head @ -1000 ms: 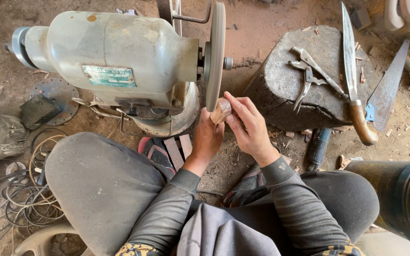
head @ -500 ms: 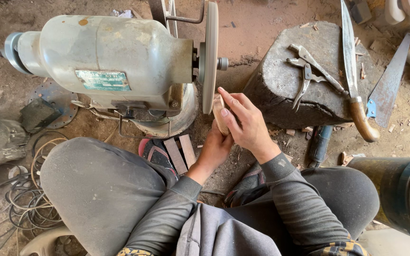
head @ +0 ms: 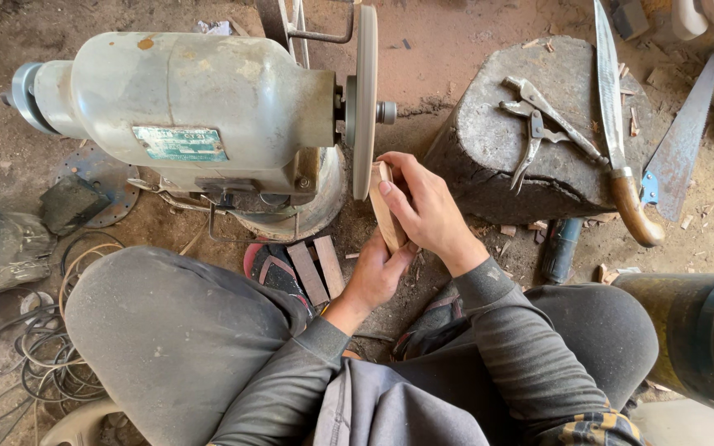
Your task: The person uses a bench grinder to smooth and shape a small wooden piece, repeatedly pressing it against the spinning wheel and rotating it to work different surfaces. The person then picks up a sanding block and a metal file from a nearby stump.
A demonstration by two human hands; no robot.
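Head view, step: you are grinding a small wooden piece (head: 387, 206) against the flat face of the grinding disc (head: 365, 99) on the bench grinder (head: 200, 107).
Left hand (head: 378, 277): your grip closes around the lower end of the wooden piece.
Right hand (head: 425, 206): your fingers clamp the upper end, just beside the disc.
Next move: judging from this, steady pressure with fingertips kept off the disc.
Nearby: pliers (head: 539, 124) and a knife (head: 617, 124) on the stone block (head: 489, 157).
Hidden: the contact edge and the piece's shape sit behind your fingers.
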